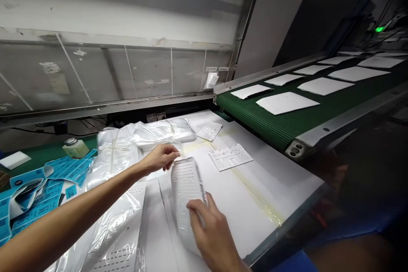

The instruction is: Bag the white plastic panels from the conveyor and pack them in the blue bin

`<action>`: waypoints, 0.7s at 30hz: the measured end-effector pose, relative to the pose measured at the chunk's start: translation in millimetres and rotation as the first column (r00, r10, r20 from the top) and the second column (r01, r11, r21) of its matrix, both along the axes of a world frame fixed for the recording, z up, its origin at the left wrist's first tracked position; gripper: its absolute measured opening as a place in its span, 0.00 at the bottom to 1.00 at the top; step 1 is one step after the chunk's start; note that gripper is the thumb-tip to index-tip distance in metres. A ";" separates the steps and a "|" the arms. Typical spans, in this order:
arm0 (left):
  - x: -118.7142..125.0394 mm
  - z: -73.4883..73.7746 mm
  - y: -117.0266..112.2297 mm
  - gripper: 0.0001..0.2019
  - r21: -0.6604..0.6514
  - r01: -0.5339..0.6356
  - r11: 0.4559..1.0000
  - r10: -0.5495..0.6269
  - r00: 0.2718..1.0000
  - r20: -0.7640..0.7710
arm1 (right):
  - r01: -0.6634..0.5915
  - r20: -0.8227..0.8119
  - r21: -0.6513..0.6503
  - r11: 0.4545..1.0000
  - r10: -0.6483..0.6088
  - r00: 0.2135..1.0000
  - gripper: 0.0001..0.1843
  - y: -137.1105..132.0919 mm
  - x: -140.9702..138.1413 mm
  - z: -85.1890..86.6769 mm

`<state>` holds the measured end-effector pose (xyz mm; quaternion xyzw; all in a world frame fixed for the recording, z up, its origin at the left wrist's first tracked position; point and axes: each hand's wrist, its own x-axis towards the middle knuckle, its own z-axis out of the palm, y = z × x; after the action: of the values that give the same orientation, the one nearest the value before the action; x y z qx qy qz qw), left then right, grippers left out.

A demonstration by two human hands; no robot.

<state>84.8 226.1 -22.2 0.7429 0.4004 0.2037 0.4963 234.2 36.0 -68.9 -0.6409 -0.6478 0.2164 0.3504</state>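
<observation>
My left hand pinches the far top edge of a clear plastic bag holding a white perforated sheet, fingers closed on it. Nearer to me, my right hand grips the same bagged sheet at its lower part, thumb and fingers on its right edge. The sheet stands slightly curved above the white table top. A pile of clear plastic bags lies just left of my hands.
Two printed white cards lie on the table beyond my hands. A green conveyor belt carrying several white sheets runs off to the right. Blue label strips and a small bottle sit at the left.
</observation>
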 end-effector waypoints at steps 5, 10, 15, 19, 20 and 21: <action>-11.8 1.4 -0.3 0.16 0.214 -0.084 0.973 0.104 0.991 -0.084 | -0.183 -0.062 -0.186 0.965 0.174 0.983 0.13 38.1 5.7 20.5; -25.3 -4.2 -4.6 0.17 0.474 -0.093 0.876 0.195 0.966 -0.172 | -0.283 -0.204 -0.230 0.931 0.239 0.950 0.12 72.1 16.8 30.3; -28.1 -14.2 -8.1 0.15 0.564 -0.030 0.825 0.191 0.955 -0.228 | -0.158 -0.218 -0.170 0.973 0.119 0.969 0.14 72.6 6.3 20.5; -23.0 -17.9 -7.5 0.13 0.581 -0.009 0.814 0.173 0.958 -0.228 | -0.191 -0.216 -0.163 0.968 0.154 0.964 0.12 65.1 1.2 15.0; -20.7 -18.2 -8.4 0.13 0.595 0.005 0.804 0.164 0.959 -0.230 | -0.199 -0.226 -0.163 0.966 0.160 0.961 0.12 65.9 2.2 15.8; -18.0 -18.2 -10.1 0.12 0.613 0.026 0.790 0.152 0.960 -0.236 | -0.208 -0.240 -0.165 0.964 0.165 0.957 0.12 67.5 4.0 17.5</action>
<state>66.8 216.0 -40.4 0.8698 0.4025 0.2343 0.1630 238.2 103.6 -51.4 -0.5786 -0.6384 0.3799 0.3367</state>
